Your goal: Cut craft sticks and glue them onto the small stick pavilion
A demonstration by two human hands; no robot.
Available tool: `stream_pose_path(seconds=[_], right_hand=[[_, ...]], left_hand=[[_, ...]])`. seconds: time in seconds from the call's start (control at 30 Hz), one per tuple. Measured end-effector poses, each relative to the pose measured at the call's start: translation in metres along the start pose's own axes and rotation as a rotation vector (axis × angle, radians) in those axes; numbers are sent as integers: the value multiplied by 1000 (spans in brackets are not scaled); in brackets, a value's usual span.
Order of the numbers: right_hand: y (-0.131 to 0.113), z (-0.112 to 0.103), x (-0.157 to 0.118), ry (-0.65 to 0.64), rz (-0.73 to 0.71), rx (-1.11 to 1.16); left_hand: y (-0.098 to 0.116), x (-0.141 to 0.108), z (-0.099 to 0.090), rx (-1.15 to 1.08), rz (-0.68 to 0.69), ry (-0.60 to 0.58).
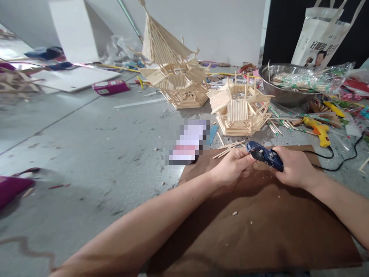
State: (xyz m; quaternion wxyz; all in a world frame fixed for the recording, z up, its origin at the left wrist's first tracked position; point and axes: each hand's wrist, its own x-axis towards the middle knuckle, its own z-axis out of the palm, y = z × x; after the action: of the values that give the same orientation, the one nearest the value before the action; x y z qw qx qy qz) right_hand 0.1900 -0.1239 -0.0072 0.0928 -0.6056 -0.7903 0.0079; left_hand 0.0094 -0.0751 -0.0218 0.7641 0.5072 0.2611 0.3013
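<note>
A dark blue hand cutter (266,156) is in my right hand (295,167), its fingers closed around the handle. My left hand (232,167) is pinched shut right at the cutter's front end; whatever lies between those fingers is hidden. Both hands are over a brown sheet (259,231) dotted with small pale wood bits. Several loose wooden sticks (229,149) lie just beyond my left hand. Behind them stands a low six-sided stick structure (238,109) with upright posts. A taller stick pagoda (175,82) with a pointed roof rises farther back on the left.
A phone (188,140) lies left of the sticks. On the right are a yellow glue gun (319,130) with a black cord and a metal bowl (285,94) of wrapped sticks. Behind it is a white bag (319,38). Purple packs (111,87) rest on the grey floor.
</note>
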Motion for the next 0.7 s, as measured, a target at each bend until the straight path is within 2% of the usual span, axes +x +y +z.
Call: stream_pose_path(seconds=[0.23, 0.43, 0.57, 0.7], right_hand=[[-5, -3, 2, -31, 71, -27], [-8, -6, 5, -105, 135, -28], [-7, -9, 4, -83, 86, 39], [-3, -5, 2, -21, 21, 102]], left_hand=[[-2, 3, 3, 80, 66, 91], [-6, 6, 2, 234, 160, 206], [-2, 5, 2, 226, 189, 170], [0, 2, 3, 110, 137, 123]])
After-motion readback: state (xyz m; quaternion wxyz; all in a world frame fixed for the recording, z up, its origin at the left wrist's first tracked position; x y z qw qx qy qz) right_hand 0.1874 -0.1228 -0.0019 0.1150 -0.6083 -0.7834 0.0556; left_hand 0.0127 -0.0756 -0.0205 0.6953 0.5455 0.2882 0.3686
